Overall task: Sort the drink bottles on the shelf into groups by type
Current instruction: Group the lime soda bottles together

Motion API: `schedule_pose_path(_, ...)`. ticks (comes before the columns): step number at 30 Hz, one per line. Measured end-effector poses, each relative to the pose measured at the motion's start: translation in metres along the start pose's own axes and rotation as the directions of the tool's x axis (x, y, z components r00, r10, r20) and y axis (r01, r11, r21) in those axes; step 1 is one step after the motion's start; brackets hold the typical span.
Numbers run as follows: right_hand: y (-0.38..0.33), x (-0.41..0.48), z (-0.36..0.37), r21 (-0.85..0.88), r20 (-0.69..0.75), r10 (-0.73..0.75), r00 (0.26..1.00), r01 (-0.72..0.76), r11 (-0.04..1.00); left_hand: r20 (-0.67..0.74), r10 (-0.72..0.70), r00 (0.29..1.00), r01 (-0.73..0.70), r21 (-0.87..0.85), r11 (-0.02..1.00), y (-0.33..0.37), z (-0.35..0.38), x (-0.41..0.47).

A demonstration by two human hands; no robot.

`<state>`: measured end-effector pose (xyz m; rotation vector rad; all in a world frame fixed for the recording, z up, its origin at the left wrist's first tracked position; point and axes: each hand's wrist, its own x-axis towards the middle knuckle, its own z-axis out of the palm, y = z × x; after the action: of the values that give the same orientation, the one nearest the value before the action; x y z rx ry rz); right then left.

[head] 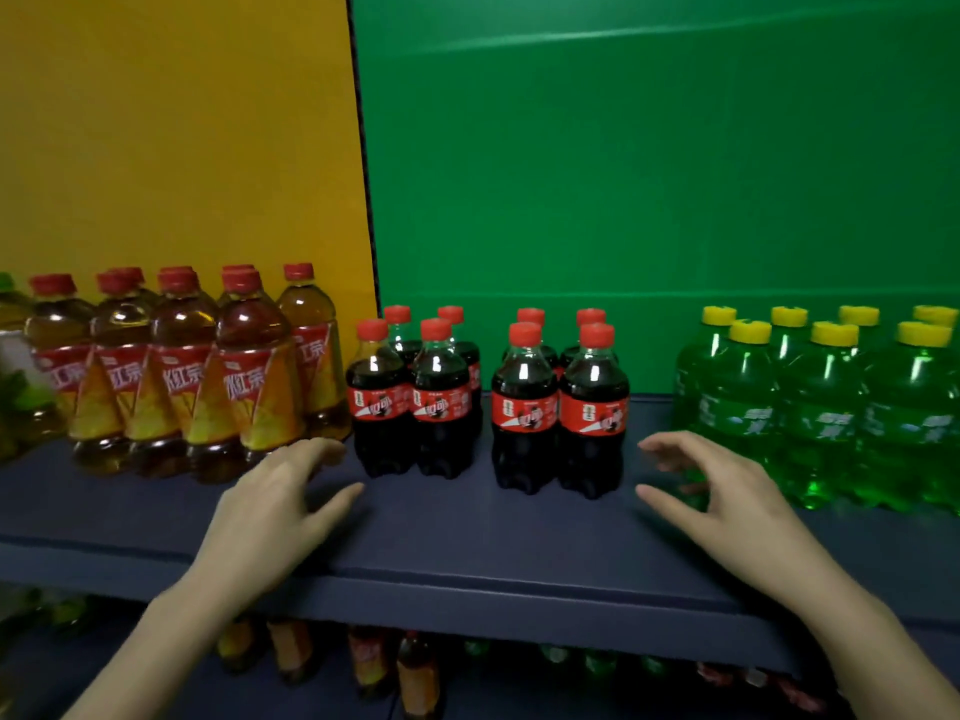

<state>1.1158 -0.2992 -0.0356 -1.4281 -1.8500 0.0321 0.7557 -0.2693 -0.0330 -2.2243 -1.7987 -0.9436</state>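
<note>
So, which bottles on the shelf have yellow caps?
The green bottles at the right end of the shelf. The tea bottles on the left and the cola bottles in the middle all have red caps.

tea bottles (176,376) upright, shelf left | cola bottles (488,397) two clusters, centre | green soda bottles (826,407) right

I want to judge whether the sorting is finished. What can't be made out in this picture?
Head view only:
Far-left bottles: cut by the frame edge and blurred; type unclear.
Green bottles: row runs past the right edge; count unknown.
Rear tea bottles and rear cola bottles: hidden by the front rows.
Lower-shelf bottles: dark, blurred, partly hidden by the shelf board.
</note>
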Motion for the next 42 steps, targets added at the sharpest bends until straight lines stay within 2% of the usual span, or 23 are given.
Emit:
schedule_pose_path(4,-0.018,0.015,0.014,0.037,-0.016,0.116,0.993,-0.115,0.993,0.097,0.037,0.995,-0.028,-0.099,0.995,-0.017,0.003,0.028)
schedule_pose_path(7,-0.025,0.025,0.016,0.084,0.023,0.213,0.977,-0.214,0.973,0.212,0.002,0.977,0.057,-0.271,0.961,-0.016,0.003,0.052)
schedule_pose_path(9,-0.028,0.034,0.018,0.156,0.059,0.272,0.961,-0.278,0.948,0.298,-0.015,0.954,0.149,-0.432,0.889,-0.013,0.003,0.068)
schedule_pose_path(12,-0.03,0.045,0.022,0.352,0.163,0.337,0.927,-0.374,0.858,0.401,0.008,0.916,0.271,-0.636,0.723,-0.017,0.014,0.092)
schedule_pose_path(16,-0.03,0.055,0.029,0.494,0.217,0.321,0.922,-0.387,0.778,0.426,0.058,0.903,0.331,-0.775,0.539,-0.024,0.029,0.108)
schedule_pose_path(20,-0.026,0.063,0.036,0.563,0.219,0.286,0.933,-0.36,0.744,0.424,0.148,0.894,0.313,-0.825,0.47,-0.024,0.035,0.113)
schedule_pose_path(24,-0.022,0.069,0.042,0.593,0.235,0.26,0.937,-0.35,0.725,0.431,0.167,0.887,0.325,-0.839,0.436,-0.024,0.039,0.113)
schedule_pose_path(35,-0.019,0.076,0.05,0.63,0.209,0.225,0.952,-0.307,0.713,0.416,0.196,0.888,0.322,-0.866,0.382,-0.023,0.049,0.114)
schedule_pose_path(42,-0.02,0.078,0.053,0.643,0.211,0.214,0.954,-0.301,0.704,0.376,0.178,0.909,0.287,-0.876,0.387,-0.015,0.057,0.111)
